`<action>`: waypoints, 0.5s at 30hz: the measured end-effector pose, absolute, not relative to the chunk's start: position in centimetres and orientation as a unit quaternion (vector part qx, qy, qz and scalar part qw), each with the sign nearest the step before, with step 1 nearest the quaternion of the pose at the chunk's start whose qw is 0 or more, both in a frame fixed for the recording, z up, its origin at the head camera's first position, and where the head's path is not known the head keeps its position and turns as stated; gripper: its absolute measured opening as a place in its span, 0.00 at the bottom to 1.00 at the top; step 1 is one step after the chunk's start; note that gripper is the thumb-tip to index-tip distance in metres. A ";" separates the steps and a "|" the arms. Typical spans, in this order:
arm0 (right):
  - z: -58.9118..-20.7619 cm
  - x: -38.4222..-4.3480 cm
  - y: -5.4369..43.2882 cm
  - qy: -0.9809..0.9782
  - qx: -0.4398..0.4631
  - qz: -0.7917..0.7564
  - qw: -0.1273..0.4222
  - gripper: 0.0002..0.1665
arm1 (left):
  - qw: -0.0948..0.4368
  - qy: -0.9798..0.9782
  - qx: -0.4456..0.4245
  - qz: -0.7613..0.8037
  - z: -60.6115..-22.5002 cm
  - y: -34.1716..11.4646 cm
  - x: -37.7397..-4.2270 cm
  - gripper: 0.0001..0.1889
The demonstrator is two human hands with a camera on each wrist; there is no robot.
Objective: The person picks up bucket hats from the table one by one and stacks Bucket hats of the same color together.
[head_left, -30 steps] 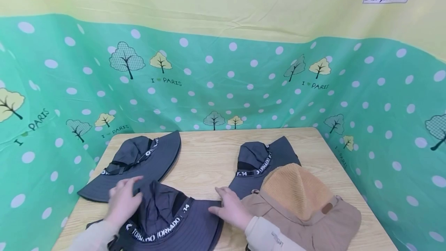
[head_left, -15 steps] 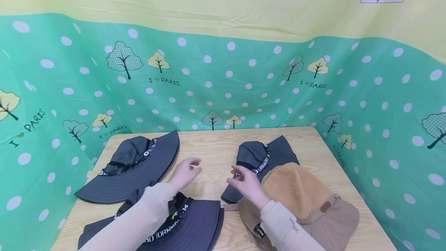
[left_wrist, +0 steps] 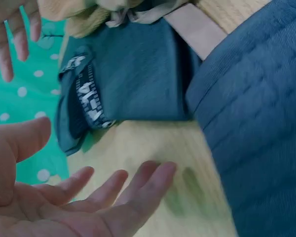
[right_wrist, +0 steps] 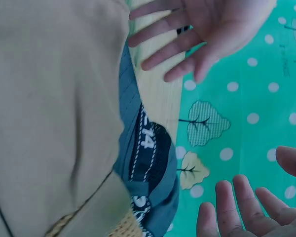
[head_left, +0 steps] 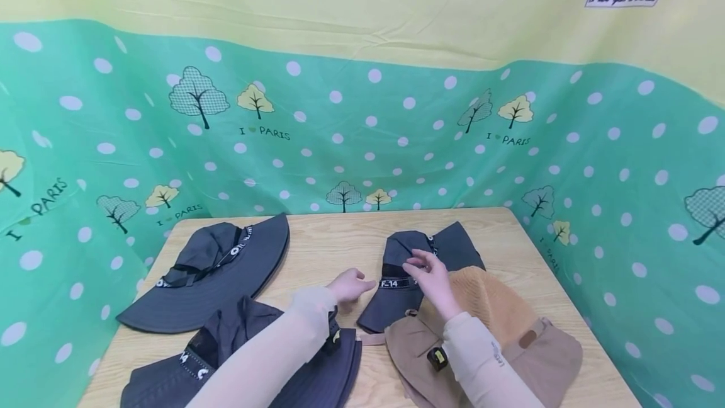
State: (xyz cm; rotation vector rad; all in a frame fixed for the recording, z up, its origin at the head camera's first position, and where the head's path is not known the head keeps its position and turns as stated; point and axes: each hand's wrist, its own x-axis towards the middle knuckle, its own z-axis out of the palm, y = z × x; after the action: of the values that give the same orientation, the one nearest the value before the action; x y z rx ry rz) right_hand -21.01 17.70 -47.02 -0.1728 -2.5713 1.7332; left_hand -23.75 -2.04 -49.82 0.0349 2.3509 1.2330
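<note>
My left hand (head_left: 348, 286) hovers just left of the far right dark bucket hat (head_left: 399, 250), fingers relaxed and holding nothing. Over that hat's crown and band my right hand (head_left: 432, 276) hangs with loose fingers, also holding nothing. The hat's band reads "F-14", and its right part is overlapped by a tan sun hat (head_left: 481, 313) with a ribbed crown and a wide brown brim. Under my left forearm lies another dark bucket hat (head_left: 226, 332), partly hidden by the sleeve. In the left wrist view, spread fingers (left_wrist: 138, 192) show above the tabletop.
A third dark wide-brimmed hat (head_left: 209, 288) lies at the back left of the wooden table (head_left: 328, 238). A green and yellow printed cloth (head_left: 374, 99) hangs around the table's back and sides. A tan strap (head_left: 374, 339) sticks out from the tan hat toward the front hat.
My left hand has left the front dark hat and swung right across the table. My right hand has moved up and right to the far right hat. The hats stay put.
</note>
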 end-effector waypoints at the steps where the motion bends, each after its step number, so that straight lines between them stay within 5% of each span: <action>1: -47.1 -21.1 17.8 -0.825 -0.060 0.561 0.019 0.27 | 0.242 0.861 0.015 0.446 -50.0 -1.7 -23.7 0.27; 10: -47.6 -21.3 18.2 -0.818 -0.074 0.570 -0.001 0.28 | 0.254 0.856 -0.001 0.449 -53.9 0.3 -24.3 0.12; 15: -48.3 -21.4 18.4 -0.821 -0.084 0.565 -0.014 0.28 | 0.207 0.879 0.096 0.418 -61.5 -0.1 -26.9 0.21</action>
State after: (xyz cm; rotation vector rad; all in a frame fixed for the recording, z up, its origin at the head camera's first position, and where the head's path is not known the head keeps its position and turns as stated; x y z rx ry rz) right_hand -21.36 18.37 -48.28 -0.2653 -2.6024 1.7898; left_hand -26.92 -0.06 -61.48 0.2663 2.4494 1.1639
